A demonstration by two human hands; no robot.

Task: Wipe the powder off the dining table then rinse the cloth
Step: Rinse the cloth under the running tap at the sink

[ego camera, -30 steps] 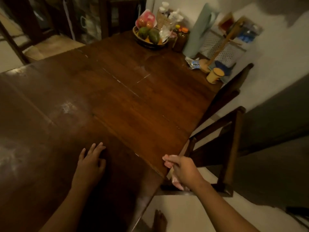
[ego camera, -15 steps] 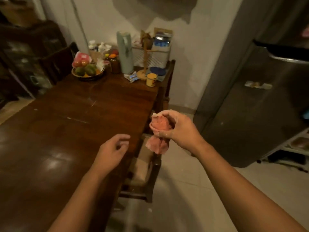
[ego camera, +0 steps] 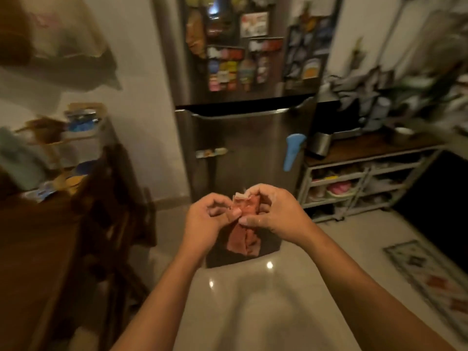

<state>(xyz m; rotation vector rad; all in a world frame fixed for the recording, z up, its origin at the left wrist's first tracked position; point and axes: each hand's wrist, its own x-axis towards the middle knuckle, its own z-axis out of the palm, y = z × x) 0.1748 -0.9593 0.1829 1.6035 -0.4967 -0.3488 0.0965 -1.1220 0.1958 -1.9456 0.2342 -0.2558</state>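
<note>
Cloth: the pink cloth (ego camera: 244,239) is bunched in the air between both hands, in front of the fridge's lower door and well apart from the bench; its loose end hangs below the hands.
Left grip: the left hand (ego camera: 210,219) pinches the cloth's left side between thumb and curled fingers.
Right grip: the right hand (ego camera: 273,211) has its fingers curled over the top of the cloth, with the thumb pressed to its front.
Bench edge: the dark wooden bench (ego camera: 33,249) fills the lower left; a dark chair (ego camera: 114,198) stands just beside its right edge.
Bench far end: blurred things stand there, too smeared to tell apart.
Floor: the pale glossy floor (ego camera: 253,300) runs from the chair on the left to the rug (ego camera: 430,274) on the right, and forward to the foot of the fridge.
Fridge: the steel fridge (ego camera: 243,148) stands straight ahead, against the wall; a blue thing (ego camera: 292,150) hangs at its right edge.
Rack: a low shelf rack (ego camera: 367,178) stands just beside the fridge, on its right, with a wooden top.
Writing: bright magnets (ego camera: 228,69) crowd the upper door, but blur leaves no word or brand readable.
</note>
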